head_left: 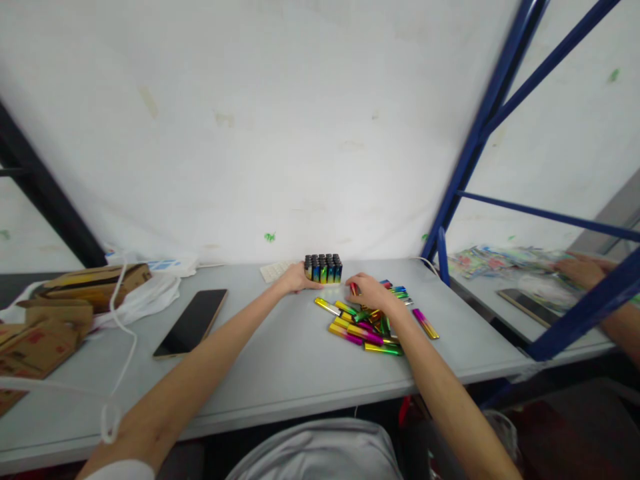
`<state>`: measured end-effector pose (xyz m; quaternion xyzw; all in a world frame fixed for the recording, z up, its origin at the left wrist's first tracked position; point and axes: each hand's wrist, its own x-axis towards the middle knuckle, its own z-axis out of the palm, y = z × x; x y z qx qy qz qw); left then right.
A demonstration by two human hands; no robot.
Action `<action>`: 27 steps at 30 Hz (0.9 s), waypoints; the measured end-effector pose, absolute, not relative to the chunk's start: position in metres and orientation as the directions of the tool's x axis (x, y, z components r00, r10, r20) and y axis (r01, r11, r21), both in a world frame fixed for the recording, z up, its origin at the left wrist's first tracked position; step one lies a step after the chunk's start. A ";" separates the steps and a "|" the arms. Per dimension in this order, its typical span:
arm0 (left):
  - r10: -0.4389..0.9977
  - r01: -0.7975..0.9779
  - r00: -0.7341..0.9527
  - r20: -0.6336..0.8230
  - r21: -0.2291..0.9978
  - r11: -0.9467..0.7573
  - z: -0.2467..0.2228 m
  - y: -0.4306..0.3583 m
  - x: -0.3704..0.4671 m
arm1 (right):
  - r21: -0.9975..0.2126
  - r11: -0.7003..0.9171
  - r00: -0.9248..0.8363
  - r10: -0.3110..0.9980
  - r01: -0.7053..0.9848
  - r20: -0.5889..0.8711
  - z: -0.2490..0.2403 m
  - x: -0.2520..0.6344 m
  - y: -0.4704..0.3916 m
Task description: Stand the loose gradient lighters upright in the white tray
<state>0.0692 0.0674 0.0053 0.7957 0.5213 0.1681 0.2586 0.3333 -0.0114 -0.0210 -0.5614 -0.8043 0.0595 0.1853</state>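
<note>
Several lighters with black tops (323, 268) stand upright in a tight block near the wall. My left hand (299, 277) rests against the left side of this block, its thumb along the lower front. To the right of the block, my right hand (367, 291) has its fingers curled around a small red piece. Under and in front of that hand lies a loose pile of shiny coloured pieces (365, 331) in gold, green and magenta. One magenta and gold piece (425, 324) lies apart at the right.
A phone (191, 323) lies on the grey table (280, 360) at the left, beside cardboard boxes (50, 327) and a white cable. A blue metal frame (463, 160) rises at the right; beyond it, another person's hands (583, 270) are near plastic wrappers.
</note>
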 end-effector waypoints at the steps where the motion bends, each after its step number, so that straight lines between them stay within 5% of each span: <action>1: 0.914 0.738 0.405 -0.003 0.592 -0.325 0.005 0.070 0.073 | -0.310 0.374 -0.310 0.920 0.874 0.239 -0.019 0.333 -0.012; 7: 0.930 0.789 0.352 0.102 0.502 -0.354 0.004 0.067 0.071 | -0.355 0.477 -0.360 0.866 0.804 0.348 -0.014 0.326 -0.011; 12: 0.920 0.922 0.236 0.315 0.227 -0.314 0.004 0.051 0.030 | -0.471 0.531 -0.298 0.823 0.704 0.484 -0.015 0.322 -0.010; 16: 0.967 0.978 0.205 0.149 0.004 -0.208 0.007 0.045 -0.004 | -0.657 0.433 -0.101 0.872 0.616 0.480 -0.015 0.320 -0.008; 21: 0.960 0.960 0.280 0.014 -0.001 -0.280 0.006 0.027 -0.028 | -0.708 0.352 -0.019 0.902 0.612 0.432 -0.007 0.318 -0.008; 27: 0.894 0.894 0.446 -0.049 0.072 -0.442 0.007 -0.015 -0.038 | -0.801 0.444 -0.171 0.896 0.401 0.410 0.005 0.307 -0.024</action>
